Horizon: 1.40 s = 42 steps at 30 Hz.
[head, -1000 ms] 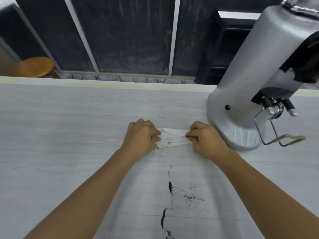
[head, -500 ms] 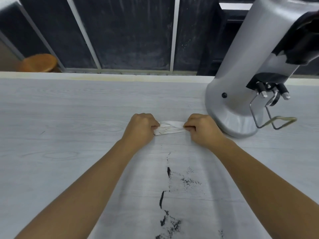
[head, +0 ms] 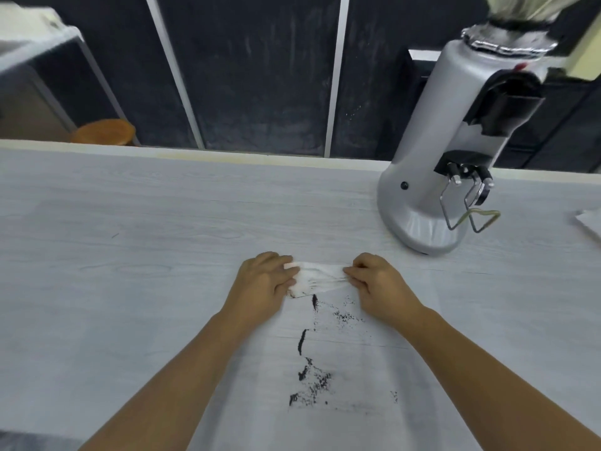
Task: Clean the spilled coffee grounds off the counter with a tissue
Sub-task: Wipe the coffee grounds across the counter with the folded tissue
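A white tissue (head: 318, 278), stained with dark streaks, lies stretched on the pale wood-grain counter (head: 130, 255). My left hand (head: 265, 284) pinches its left end and my right hand (head: 379, 283) pinches its right end, both resting on the counter. Black coffee grounds (head: 313, 379) lie scattered in streaks and patches on the counter just in front of the tissue, between my forearms. The nearest streak of grounds (head: 314, 302) touches the tissue's lower edge.
A tall silver coffee grinder (head: 455, 157) with a wire fork stands at the right, close behind my right hand. A white sheet (head: 590, 222) lies at the far right edge. Beyond the counter's back edge are dark panels and a wooden stool (head: 104, 133).
Both hands have drawn the tissue toward me along the counter, so its lower edge now meets the top of the grounds. The camera has tilted, showing more of the grinder and the spill.
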Motion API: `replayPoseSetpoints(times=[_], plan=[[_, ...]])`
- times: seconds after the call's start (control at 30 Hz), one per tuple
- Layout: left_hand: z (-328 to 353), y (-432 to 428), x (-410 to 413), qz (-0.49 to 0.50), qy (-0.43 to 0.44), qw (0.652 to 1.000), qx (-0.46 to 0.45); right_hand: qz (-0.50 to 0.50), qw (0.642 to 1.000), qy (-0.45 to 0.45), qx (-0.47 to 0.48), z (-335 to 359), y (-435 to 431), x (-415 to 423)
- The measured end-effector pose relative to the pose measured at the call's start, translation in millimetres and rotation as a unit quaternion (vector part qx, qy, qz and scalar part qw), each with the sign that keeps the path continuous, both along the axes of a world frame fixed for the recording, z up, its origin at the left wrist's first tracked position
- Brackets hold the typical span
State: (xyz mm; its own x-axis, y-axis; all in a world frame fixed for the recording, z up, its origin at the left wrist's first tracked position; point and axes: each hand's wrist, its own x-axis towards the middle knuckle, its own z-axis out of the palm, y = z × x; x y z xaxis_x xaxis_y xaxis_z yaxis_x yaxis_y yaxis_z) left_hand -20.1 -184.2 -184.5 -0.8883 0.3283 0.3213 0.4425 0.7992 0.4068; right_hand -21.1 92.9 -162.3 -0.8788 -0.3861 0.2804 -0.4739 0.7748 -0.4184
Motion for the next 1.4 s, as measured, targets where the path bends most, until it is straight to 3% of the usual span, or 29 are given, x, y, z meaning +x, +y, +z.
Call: replayPoseSetpoints(times=[0.2,0.5,0.63,0.83,1.03,1.4], plan=[[0.4,-7.2,-6.0,0.002,-0.022,0.998,-0.064,-0.067,0.990,0.076,0.097,0.6,-8.2,16.3],[5.7,4.9,-14.1,0.007,-0.018,1.000,0.001,-0.048,0.996,0.068,0.035,-2.2,-11.3,-15.5],[-0.9,14.3,-14.3,-0.024,-0.049,0.996,-0.067,-0.004,0.995,0.093,0.045,-8.4,-4.9,-16.1],[3.2,15.9,-36.4,-0.046,-0.060,0.989,-0.127,0.032,0.997,0.027,0.058,-13.5,19.1,-33.6],[2.7,15.8,-59.6,-0.060,-0.068,0.990,-0.103,0.072,0.993,0.012,0.097,-10.2,26.0,-49.7],[0.9,7.8,-10.0,-0.075,-0.085,0.988,-0.104,0.054,0.993,-0.037,0.099,-10.4,27.4,1.0]])
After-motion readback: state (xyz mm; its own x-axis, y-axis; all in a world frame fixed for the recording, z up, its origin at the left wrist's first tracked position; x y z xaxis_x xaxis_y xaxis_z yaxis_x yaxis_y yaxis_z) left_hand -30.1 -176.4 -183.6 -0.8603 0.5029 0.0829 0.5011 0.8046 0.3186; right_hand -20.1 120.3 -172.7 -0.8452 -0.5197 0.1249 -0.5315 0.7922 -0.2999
